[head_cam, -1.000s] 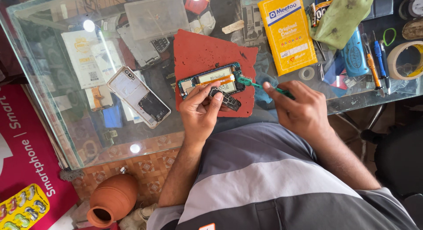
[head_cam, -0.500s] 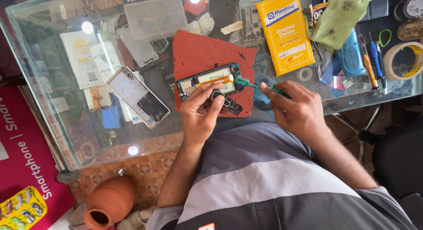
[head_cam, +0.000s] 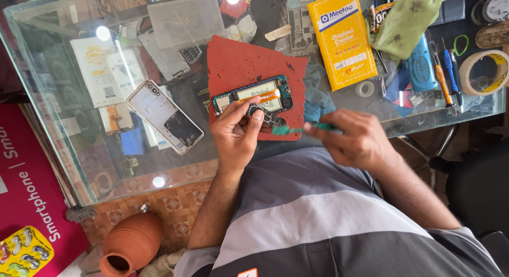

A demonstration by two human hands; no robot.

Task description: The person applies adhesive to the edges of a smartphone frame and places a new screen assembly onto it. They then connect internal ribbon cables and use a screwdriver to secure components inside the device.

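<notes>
Glass-topped table (head_cam: 63,150) is carrying a red work mat (head_cam: 238,65) at centre, with an opened phone (head_cam: 253,95) lying on it. Left of the mat a white phone back cover (head_cam: 164,117) is lying face up; a clear plastic box (head_cam: 185,20) is sitting behind. To the right a yellow box (head_cam: 342,38), a green cloth (head_cam: 408,22), a blue tool (head_cam: 421,67), screwdrivers (head_cam: 442,78) and a tape roll (head_cam: 482,73) are lying near the edge

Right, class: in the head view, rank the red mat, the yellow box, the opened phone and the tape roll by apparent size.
1. red mat
2. yellow box
3. opened phone
4. tape roll, though it looks close to the phone.
</notes>
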